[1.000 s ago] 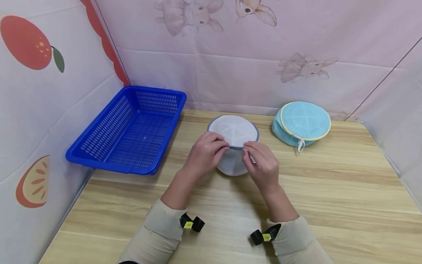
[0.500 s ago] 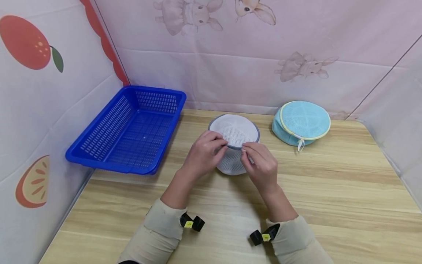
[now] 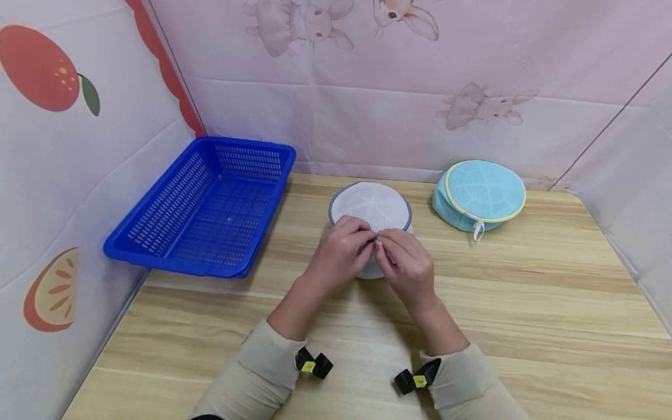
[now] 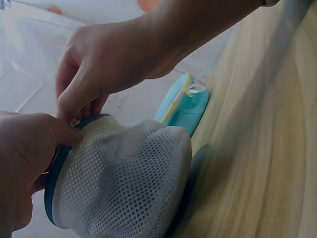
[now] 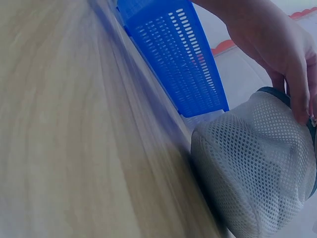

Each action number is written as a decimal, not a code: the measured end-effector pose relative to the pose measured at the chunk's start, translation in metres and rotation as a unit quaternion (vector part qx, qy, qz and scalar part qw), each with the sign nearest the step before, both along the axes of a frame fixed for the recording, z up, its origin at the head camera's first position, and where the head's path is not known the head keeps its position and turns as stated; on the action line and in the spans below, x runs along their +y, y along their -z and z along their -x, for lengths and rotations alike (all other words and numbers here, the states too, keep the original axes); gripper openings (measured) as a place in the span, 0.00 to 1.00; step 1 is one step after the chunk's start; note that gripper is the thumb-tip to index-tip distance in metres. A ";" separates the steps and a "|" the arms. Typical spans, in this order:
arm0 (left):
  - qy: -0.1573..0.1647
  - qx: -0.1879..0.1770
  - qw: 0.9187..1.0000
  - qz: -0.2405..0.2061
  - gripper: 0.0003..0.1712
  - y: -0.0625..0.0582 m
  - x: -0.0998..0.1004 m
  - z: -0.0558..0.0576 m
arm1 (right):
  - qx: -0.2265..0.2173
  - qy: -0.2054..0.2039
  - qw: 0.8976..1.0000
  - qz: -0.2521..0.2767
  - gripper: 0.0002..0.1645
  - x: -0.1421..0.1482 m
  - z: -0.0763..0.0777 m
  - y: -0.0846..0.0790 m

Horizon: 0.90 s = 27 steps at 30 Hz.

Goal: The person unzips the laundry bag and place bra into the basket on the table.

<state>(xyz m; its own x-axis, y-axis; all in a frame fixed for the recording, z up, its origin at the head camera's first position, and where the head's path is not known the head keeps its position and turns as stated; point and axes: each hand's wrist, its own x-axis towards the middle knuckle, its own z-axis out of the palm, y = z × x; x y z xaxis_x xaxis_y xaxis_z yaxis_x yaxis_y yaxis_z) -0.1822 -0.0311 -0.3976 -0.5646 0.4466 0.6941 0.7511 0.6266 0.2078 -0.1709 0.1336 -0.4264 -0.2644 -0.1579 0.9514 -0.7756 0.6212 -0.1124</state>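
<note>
A round white mesh laundry bag with a grey-blue rim stands upright at the middle of the table. My left hand pinches the near side of the rim. Right beside it, the thumb and fingers of my right hand pinch the same edge, so the fingertips of both hands meet there. In the left wrist view the bag's soft mesh side bulges below the rim. What lies between my right fingertips is mostly hidden. The right wrist view shows my left hand over the rim from the other side.
A blue plastic basket with slotted walls stands at the left. At the back right sits a light blue mesh bag with a yellow rim and a white pull loop. Printed cloth walls bound the wooden table.
My left hand has slid right along the rim until its fingertips meet those of my right hand. My right hand has shifted slightly left. The bag stays in place.
</note>
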 end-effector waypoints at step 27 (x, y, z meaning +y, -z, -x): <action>-0.003 0.001 1.000 -0.014 0.04 -0.005 -0.016 0.007 | -0.031 0.040 0.999 0.011 0.08 0.012 0.003 -0.002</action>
